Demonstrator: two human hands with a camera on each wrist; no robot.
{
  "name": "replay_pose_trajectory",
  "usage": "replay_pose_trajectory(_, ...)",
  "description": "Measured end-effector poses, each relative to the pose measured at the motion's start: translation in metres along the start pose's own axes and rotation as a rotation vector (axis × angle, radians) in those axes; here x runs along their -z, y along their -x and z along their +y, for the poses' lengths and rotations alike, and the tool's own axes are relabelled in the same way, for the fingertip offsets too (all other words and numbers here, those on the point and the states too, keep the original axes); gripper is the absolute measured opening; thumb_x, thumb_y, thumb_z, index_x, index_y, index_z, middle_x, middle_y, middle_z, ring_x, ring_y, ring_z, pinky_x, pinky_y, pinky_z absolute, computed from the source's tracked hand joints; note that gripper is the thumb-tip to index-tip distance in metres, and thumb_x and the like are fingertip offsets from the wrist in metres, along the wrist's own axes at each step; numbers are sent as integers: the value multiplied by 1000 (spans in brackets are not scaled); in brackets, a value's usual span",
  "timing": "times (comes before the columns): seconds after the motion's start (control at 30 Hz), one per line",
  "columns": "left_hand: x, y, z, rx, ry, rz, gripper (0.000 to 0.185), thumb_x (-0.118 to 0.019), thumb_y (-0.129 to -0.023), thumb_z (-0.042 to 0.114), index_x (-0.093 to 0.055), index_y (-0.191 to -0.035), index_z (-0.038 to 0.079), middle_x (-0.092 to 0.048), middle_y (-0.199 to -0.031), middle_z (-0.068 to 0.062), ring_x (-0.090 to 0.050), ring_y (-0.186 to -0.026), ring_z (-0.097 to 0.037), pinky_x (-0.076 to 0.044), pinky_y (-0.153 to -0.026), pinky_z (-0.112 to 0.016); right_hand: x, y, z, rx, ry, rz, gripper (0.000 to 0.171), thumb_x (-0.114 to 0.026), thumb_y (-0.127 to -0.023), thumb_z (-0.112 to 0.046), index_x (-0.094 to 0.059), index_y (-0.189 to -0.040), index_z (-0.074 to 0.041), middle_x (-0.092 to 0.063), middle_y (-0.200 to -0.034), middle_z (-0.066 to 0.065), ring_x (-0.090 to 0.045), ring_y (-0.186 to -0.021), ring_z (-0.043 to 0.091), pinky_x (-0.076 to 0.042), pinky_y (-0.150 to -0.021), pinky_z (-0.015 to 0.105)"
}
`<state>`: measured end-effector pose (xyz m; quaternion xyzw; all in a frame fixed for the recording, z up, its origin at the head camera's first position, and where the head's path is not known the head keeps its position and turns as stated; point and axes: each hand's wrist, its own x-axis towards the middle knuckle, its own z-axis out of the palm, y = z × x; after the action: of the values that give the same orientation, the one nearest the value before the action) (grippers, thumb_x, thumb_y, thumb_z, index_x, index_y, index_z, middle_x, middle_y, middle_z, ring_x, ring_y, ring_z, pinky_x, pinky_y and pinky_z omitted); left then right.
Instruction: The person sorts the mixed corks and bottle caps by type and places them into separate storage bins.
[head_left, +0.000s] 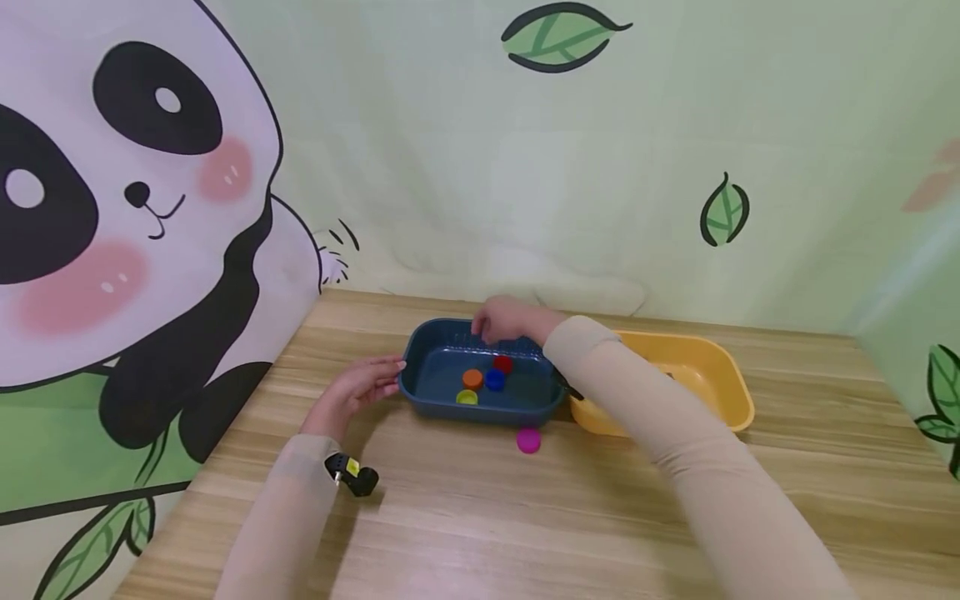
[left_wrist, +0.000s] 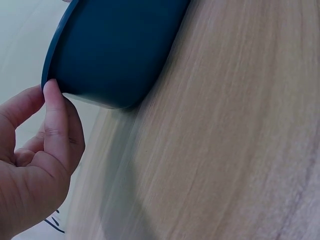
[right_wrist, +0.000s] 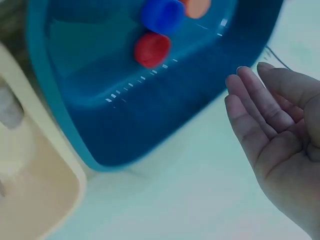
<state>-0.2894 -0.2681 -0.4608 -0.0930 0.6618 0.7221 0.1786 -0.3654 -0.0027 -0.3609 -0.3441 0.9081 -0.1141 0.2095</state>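
A dark blue plastic basket (head_left: 480,412) stands on the table. Inside lie an orange bottle cap (head_left: 472,379), a red cap (head_left: 502,364), a blue cap (head_left: 495,380) and a yellow cap (head_left: 467,398). At the basket's left end my left hand (head_left: 356,387) pinches the rim between thumb and finger, as the left wrist view shows close up. My right hand (head_left: 506,319) hovers by the far rim, its fingers loosely bent with nothing in them. In the right wrist view, the fingertips (right_wrist: 234,102) are beside the basket's edge.
A magenta cap (head_left: 528,441) lies on the table just in front of the blue basket. To the right stands a yellow basket (head_left: 731,392), partly hidden by my right sleeve, with small items in it. A printed cloth (head_left: 465,167) hangs behind the wooden table (head_left: 465,517).
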Motion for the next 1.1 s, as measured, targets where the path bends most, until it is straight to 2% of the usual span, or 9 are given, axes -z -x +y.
replay_pose_trajectory(0.17, 1, 2, 1, 2, -8, 11, 56, -53, -106, 7, -32, -152, -14, -72, -79, 9, -69, -71, 0, -59, -68, -12, 14, 17, -7, 49, -46, 22, 29, -61, -100, -4, -65, -127, 4, -71, -126, 19, -66, -115, 30, -55, -107, 37)
replay_pose_trajectory(0.3, 1, 1, 0, -2, -7, 17, 55, -53, -106, 7, -33, -152, -14, -72, -79, 10, -69, -71, 0, -59, -69, -12, 16, 33, -7, 83, -62, 29, 26, -61, -101, -7, -67, -125, 1, -72, -125, 18, -66, -114, 29, -55, -107, 38)
replay_pose_trajectory(0.43, 0, 0, 0, -7, -8, 15, 55, -52, -106, 7, -32, -152, -15, -71, -78, 10, -68, -70, 1, -59, -68, -11, 10, 52, -3, 136, -51, 44, 24, -61, -102, -10, -69, -123, -1, -74, -120, 16, -68, -112, 28, -57, -105, 39)
replay_pose_trajectory(0.6, 0, 2, 0, -14, -6, 8, 55, -51, -106, 7, -31, -152, -16, -71, -79, 10, -68, -70, 1, -58, -68, -11, -1, 77, 2, 182, -103, 87, 22, -62, -101, -9, -69, -120, 0, -75, -118, 16, -69, -110, 28, -59, -101, 38)
replay_pose_trajectory(0.9, 0, 0, 2, 8, -15, 29, 54, -53, -106, 9, -36, -152, -13, -72, -80, 9, -69, -71, 0, -59, -69, -12, -13, 113, 9, 194, -192, 162, 19, -63, -101, -8, -70, -117, -1, -75, -111, 13, -68, -100, 21, -62, -93, 34)
replay_pose_trajectory(1.1, 0, 1, 1, 2, -10, 11, 55, -53, -106, 9, -33, -152, -14, -72, -80, 9, -68, -71, 0, -60, -69, -12, -18, 129, 13, 209, -209, 195, 17, -62, -101, -7, -71, -114, 0, -75, -109, 13, -67, -93, 17, -62, -88, 31)
